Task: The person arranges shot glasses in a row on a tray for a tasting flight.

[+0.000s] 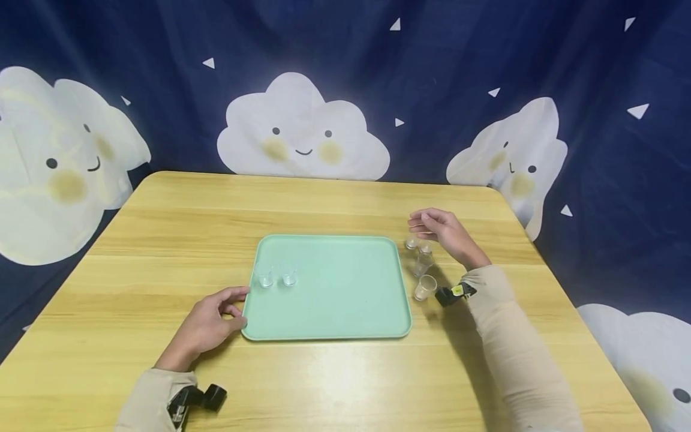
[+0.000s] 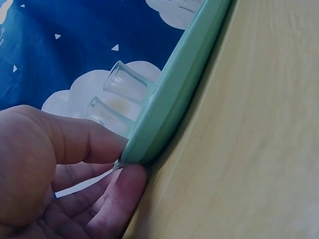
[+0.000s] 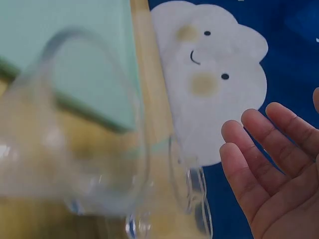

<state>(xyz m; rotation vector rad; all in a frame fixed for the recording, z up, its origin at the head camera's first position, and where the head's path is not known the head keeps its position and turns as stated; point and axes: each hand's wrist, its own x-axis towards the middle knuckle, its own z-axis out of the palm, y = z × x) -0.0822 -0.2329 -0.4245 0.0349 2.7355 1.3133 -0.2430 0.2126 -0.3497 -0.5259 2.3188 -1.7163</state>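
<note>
A mint-green tray (image 1: pixel 345 303) lies flat on the wooden table, and two small clear glasses (image 1: pixel 289 277) stand near its left side. My left hand (image 1: pixel 207 324) holds the tray's left edge by the front corner; the left wrist view has thumb and fingertip at the rim (image 2: pixel 164 119). My right hand (image 1: pixel 445 234) is raised past the tray's right side with fingers apart and nothing in them. Close by it, several more clear glasses (image 1: pixel 424 288) stand in a rough row beside the tray. One glass (image 3: pixel 94 144) looms large and blurred in the right wrist view.
The wooden table (image 1: pixel 162 240) reaches back to a dark blue curtain (image 1: pixel 345 36) printed with smiling clouds and white triangles. Black wrist-worn devices sit on both beige sleeves (image 1: pixel 518 354).
</note>
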